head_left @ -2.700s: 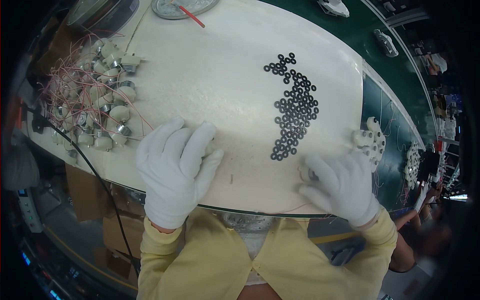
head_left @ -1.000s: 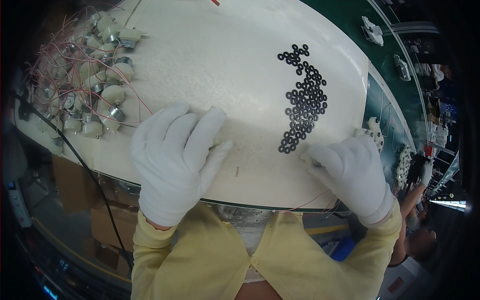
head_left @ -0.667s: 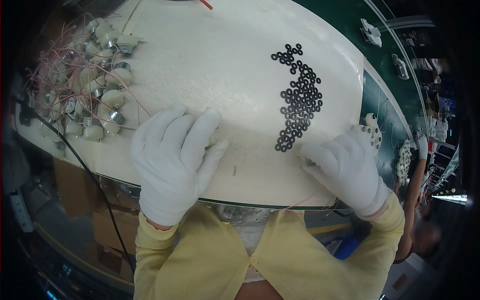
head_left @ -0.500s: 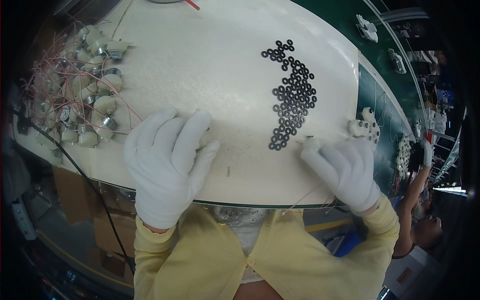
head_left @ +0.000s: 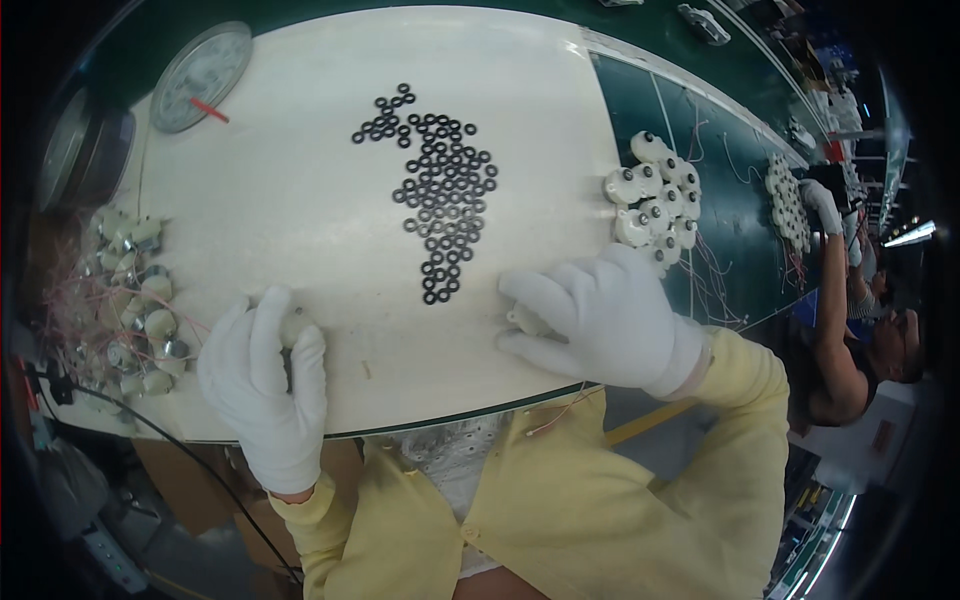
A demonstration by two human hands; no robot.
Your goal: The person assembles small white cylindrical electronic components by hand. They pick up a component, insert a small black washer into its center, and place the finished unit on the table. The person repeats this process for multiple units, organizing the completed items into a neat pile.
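Observation:
My left hand (head_left: 263, 375), in a white glove, rests near the table's front edge with its fingers curled around a small cream-coloured motor (head_left: 296, 326), mostly covered by thumb and fingers. Across from it, my right hand (head_left: 600, 318), also gloved, pinches another cream-coloured motor (head_left: 527, 320) between thumb and fingers; thin pinkish wires (head_left: 562, 408) hang below it over the edge. Between and beyond the hands lies a loose spread of black rings (head_left: 445, 185), flat on the white table (head_left: 270, 170). Neither hand touches them.
At the left sits a heap of motors (head_left: 125, 310) with tangled pink wires. White motors with black centres (head_left: 655, 195) stand grouped on the green surface at right. A round dish (head_left: 205, 75) with a red stick is at the far left. Another person (head_left: 840, 340) works at the right.
The view has turned rightward, so the rings appear farther left and the round dish shows fully. My right hand has rotated, its fingers now pointing left around the motor. My left hand keeps its hold.

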